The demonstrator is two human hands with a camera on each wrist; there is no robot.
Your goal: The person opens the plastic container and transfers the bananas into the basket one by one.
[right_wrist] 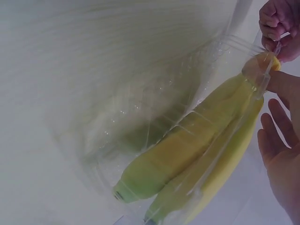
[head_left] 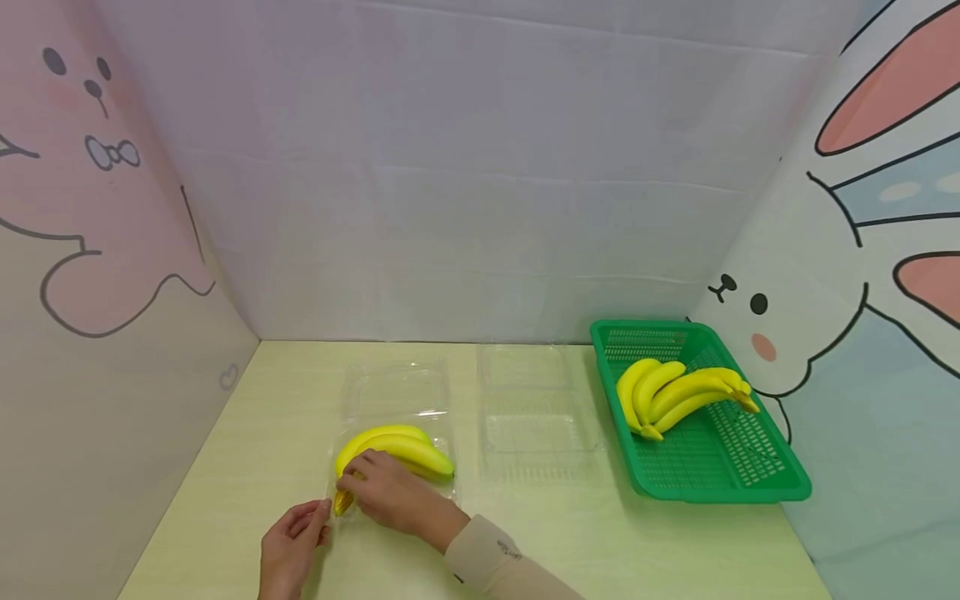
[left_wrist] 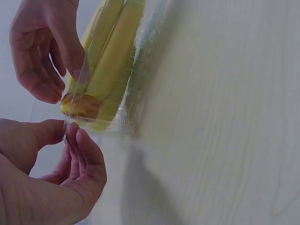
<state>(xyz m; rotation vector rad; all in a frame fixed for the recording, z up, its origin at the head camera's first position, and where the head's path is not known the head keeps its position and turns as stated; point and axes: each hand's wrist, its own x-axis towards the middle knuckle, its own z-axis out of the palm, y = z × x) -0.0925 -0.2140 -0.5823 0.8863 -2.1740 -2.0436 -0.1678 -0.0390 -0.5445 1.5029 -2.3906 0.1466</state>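
A bunch of yellow bananas [head_left: 408, 450] with greenish tips lies in the clear plastic clamshell box [head_left: 442, 433] at the left of the table. Its brown stem end [left_wrist: 84, 107] points toward my left hand [head_left: 292, 542]. That hand pinches the box's rim at the near left corner, between thumb and fingertips. Over the bunch is my right hand [head_left: 393, 496], its thumb [left_wrist: 75, 61] against the bananas close to the stem. The other right fingers [right_wrist: 274, 126] are loosely bent, apart from the fruit. The box's lid [head_left: 397, 392] lies folded back behind it.
A second clear clamshell box [head_left: 540, 429] stands open to the right, its lid toward the back wall. Farther right, a green basket [head_left: 705, 483] holds more bananas [head_left: 675, 396]. Printed cloth walls [head_left: 480, 208] enclose the table [head_left: 637, 550] at the back and sides.
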